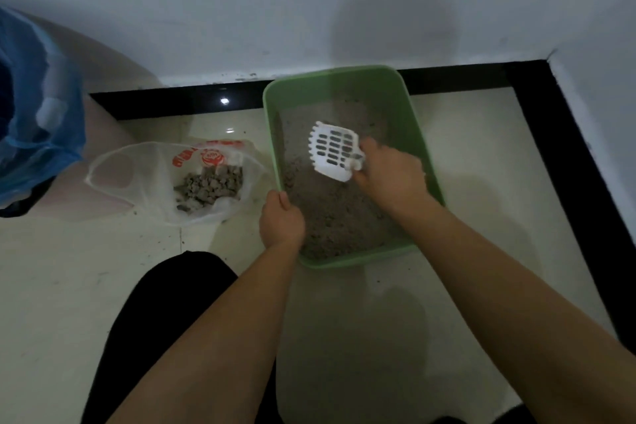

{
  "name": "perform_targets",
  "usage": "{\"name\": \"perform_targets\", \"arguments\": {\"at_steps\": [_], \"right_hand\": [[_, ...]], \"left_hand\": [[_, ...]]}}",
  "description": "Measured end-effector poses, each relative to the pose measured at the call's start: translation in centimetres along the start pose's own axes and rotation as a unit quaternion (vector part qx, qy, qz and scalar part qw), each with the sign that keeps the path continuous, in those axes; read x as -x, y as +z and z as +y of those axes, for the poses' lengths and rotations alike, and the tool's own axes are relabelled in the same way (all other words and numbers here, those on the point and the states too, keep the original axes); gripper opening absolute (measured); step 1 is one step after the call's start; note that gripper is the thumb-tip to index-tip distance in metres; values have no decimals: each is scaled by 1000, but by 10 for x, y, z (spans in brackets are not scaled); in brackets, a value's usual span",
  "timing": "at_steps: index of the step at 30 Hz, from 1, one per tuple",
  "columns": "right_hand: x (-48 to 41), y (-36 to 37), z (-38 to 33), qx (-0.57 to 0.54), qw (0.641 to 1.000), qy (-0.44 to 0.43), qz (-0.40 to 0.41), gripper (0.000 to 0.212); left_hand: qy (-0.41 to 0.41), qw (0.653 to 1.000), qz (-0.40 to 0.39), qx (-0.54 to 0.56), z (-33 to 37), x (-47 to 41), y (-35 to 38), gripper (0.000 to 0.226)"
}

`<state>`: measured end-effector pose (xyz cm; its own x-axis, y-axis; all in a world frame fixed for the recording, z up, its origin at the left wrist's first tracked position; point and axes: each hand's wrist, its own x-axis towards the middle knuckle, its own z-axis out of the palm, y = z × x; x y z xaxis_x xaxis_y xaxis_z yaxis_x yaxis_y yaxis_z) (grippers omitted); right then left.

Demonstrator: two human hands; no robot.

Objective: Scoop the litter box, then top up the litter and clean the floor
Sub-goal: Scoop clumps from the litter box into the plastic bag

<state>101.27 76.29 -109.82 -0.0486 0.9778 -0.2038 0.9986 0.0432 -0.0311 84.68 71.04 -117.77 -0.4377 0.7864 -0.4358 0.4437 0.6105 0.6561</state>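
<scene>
A green litter box [409, 103] stands on the pale tiled floor by the wall, holding grey-brown litter [337, 217]. My left hand [281, 220] grips the box's near-left rim, thumb over the edge. My right hand [392, 175] holds the handle of a white slotted scoop [332, 151], whose blade is raised above the litter and looks empty. Left of the box lies an open clear plastic bag [155, 179] with red print, holding a pile of grey clumps [210, 188].
A bin lined with a blue bag [34, 107] stands at the far left. A black skirting strip [568, 134] runs along the white wall and turns down the right side. Small litter grains [151, 244] dot the floor. My dark-clad knee [165, 320] is at the bottom.
</scene>
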Motion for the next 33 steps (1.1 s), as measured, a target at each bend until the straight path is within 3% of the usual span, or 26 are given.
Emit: {"name": "perform_targets", "arguments": {"at_steps": [6, 12, 16, 21, 26, 29, 33], "right_hand": [[-33, 32, -47, 139, 976, -160, 40, 40], [-48, 27, 2, 91, 954, -286, 2, 34], [-40, 31, 33, 106, 897, -427, -33, 34], [-41, 35, 41, 86, 918, -386, 20, 39], [-30, 27, 37, 137, 884, -448, 5, 34], [-23, 20, 68, 131, 895, -426, 1, 33], [-9, 11, 102, 109, 934, -340, -8, 25]], "left_hand": [[52, 994, 95, -29, -10, 4, 17, 31], [42, 991, 125, -31, -13, 1, 21, 28], [54, 988, 144, -2, -18, -1, 21, 30], [55, 987, 152, 21, -16, -1, 24, 30], [66, 987, 142, 40, -16, 1, 22, 30], [64, 990, 117, 52, -7, 7, 19, 30], [27, 991, 42, -126, 11, 14, 2, 31]]}}
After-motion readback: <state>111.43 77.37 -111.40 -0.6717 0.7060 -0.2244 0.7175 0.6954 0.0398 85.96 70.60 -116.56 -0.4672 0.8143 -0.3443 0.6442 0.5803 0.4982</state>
